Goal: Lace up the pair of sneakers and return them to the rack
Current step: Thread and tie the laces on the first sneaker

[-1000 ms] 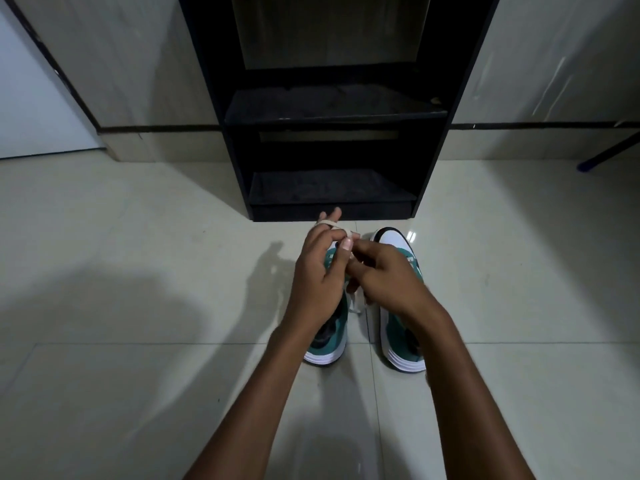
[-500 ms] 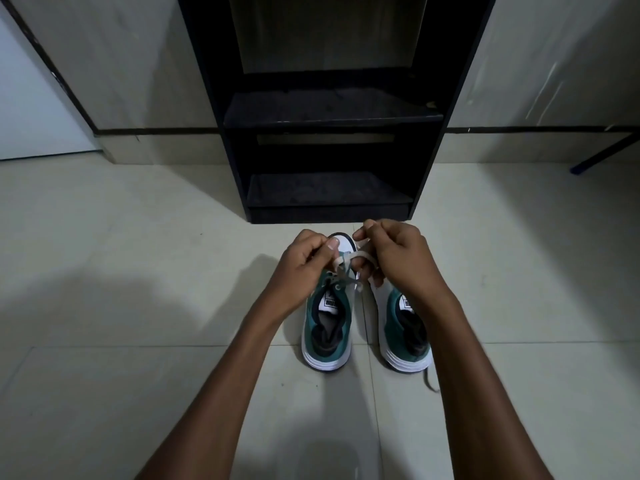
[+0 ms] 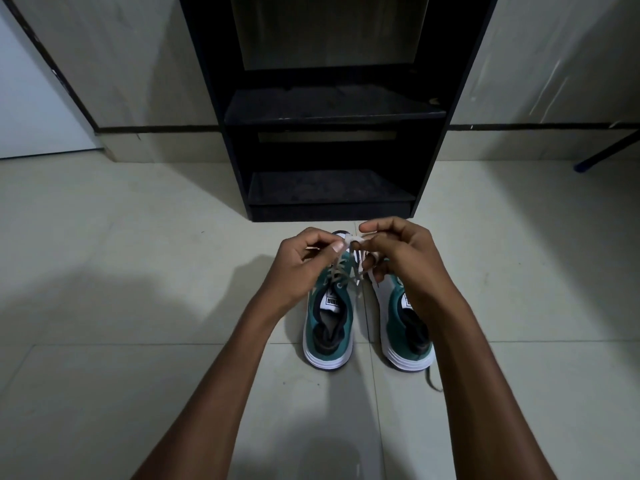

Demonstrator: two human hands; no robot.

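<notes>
Two green and white sneakers stand side by side on the tiled floor, heels toward me. The left sneaker [image 3: 329, 327] has a pale lace [image 3: 341, 268] running up from its eyelets. My left hand [image 3: 304, 268] pinches one end of that lace between thumb and fingers. My right hand [image 3: 405, 261] pinches the other end, above the toe of the right sneaker [image 3: 405, 327]. The two hands almost meet over the left sneaker's toe. The black rack [image 3: 332, 133] stands just beyond the shoes, with two bare shelves.
A loose lace end [image 3: 433, 381] trails on the floor behind the right sneaker's heel. A dark bar with a blue tip [image 3: 602, 154] slants down at the far right near the wall. Pale floor tiles [image 3: 138, 271] spread left and right of the shoes.
My hands have drawn apart and lifted toward the toe, pulling the lace taut. The left sneaker's tongue and opening, hidden a second ago, now show.
</notes>
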